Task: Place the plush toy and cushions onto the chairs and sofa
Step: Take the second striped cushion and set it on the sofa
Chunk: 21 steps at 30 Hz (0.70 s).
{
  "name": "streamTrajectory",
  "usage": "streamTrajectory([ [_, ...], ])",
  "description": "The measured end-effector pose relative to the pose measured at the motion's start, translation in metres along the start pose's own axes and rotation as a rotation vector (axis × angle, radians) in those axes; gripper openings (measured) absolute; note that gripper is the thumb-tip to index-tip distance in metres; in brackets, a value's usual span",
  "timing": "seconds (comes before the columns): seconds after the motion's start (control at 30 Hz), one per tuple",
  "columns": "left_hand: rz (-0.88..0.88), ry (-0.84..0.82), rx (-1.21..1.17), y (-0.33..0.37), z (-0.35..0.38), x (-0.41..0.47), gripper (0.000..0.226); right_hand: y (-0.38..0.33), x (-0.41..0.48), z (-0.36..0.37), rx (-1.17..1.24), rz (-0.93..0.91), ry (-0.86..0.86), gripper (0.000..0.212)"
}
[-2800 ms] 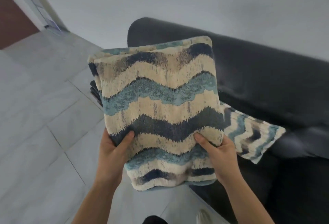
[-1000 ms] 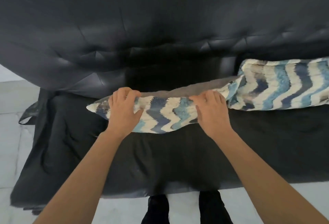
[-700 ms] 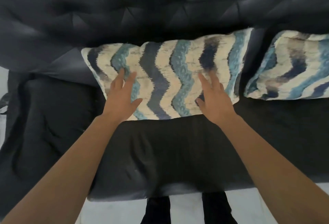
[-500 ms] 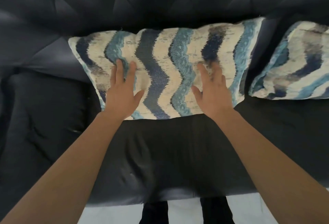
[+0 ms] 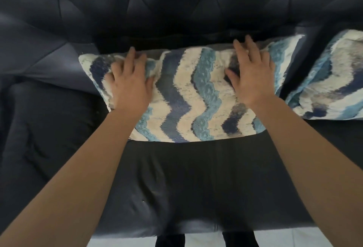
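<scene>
A cushion (image 5: 188, 97) with blue, navy and cream zigzag stripes leans against the backrest of the dark sofa (image 5: 196, 178), its lower edge on the seat. My left hand (image 5: 130, 81) presses on the cushion's upper left part, its fingers sinking into the fabric near the top edge. My right hand (image 5: 251, 72) lies spread on the upper right part, fingertips reaching the top edge. A second cushion (image 5: 330, 81) of the same pattern leans on the sofa just to the right, cut off by the frame edge. No plush toy is in view.
The tufted dark backrest (image 5: 157, 11) fills the top of the view. The sofa's left armrest (image 5: 29, 129) bulges at the left. A strip of pale floor (image 5: 204, 241) and my dark legs show below the seat's front edge.
I carried the cushion to the sofa, laid it on the seat and tipped it up against the backrest. Both hands have since slid from its middle up to its top edge.
</scene>
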<state>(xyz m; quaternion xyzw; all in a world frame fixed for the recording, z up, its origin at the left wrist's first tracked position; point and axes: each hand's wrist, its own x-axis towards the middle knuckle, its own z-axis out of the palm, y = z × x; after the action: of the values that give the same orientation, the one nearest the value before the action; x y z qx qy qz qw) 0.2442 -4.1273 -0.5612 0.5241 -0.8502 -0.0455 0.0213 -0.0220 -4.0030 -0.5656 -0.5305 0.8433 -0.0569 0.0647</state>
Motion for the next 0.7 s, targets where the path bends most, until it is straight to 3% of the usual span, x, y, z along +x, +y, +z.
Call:
streamTrajectory([
  [0.1, 0.026, -0.027, 0.063, 0.001, -0.004, -0.004, 0.053, 0.003, -0.015, -0.001, -0.068, -0.027, -0.033, 0.064],
  [0.23, 0.012, 0.128, -0.002, -0.001, -0.03, 0.002, 0.033, 0.01, -0.027, -0.021, 0.003, -0.06, 0.253, 0.04],
  [0.37, -0.023, 0.309, 0.02, 0.002, -0.057, 0.015, 0.025, 0.001, -0.011, -0.04, -0.017, -0.054, 0.45, 0.033],
  [0.57, -0.074, 0.361, -0.072, 0.008, -0.041, 0.021, 0.036, -0.006, 0.004, -0.021, 0.064, 0.055, 0.475, 0.038],
  [0.7, -0.188, 0.51, -0.463, 0.017, -0.017, -0.04, 0.058, -0.024, -0.049, 0.008, 0.215, 0.075, 0.578, 0.045],
])
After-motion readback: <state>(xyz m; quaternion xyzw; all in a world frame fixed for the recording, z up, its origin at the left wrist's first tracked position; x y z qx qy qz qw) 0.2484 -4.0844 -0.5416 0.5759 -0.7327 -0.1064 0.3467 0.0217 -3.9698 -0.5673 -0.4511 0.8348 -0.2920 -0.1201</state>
